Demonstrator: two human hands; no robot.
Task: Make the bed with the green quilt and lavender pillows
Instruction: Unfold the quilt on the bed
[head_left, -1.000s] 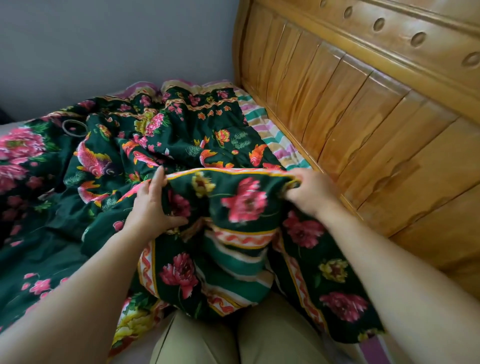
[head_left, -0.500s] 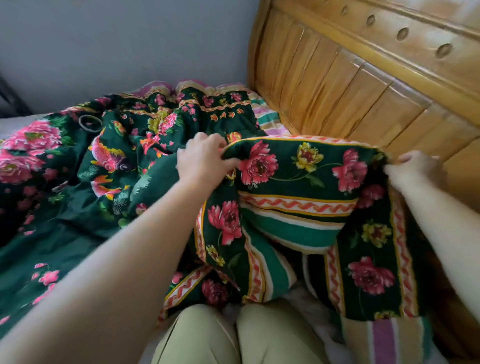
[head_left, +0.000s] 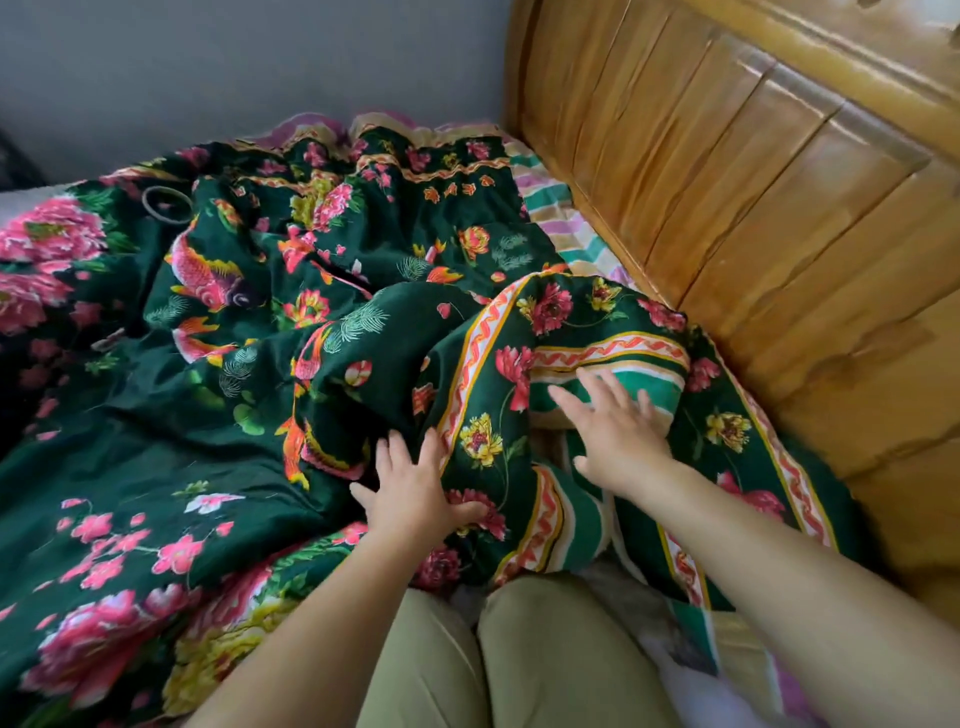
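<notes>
Nearest, above khaki-clad knees (head_left: 498, 654), the left hand (head_left: 410, 491) lay flat with fingers spread on the green quilt (head_left: 270, 395), the right hand (head_left: 618, 431) likewise open on its turned-back striped border, while the quilt lay rumpled across the bed toward the wooden headboard (head_left: 753, 197) at the far right edge.

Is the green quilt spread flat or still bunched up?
Bunched. The green quilt lies in heaped folds, its border doubled over by the wooden headboard.

wooden headboard (head_left: 753, 208), grey wall (head_left: 234, 67), striped sheet (head_left: 561, 218)
</notes>
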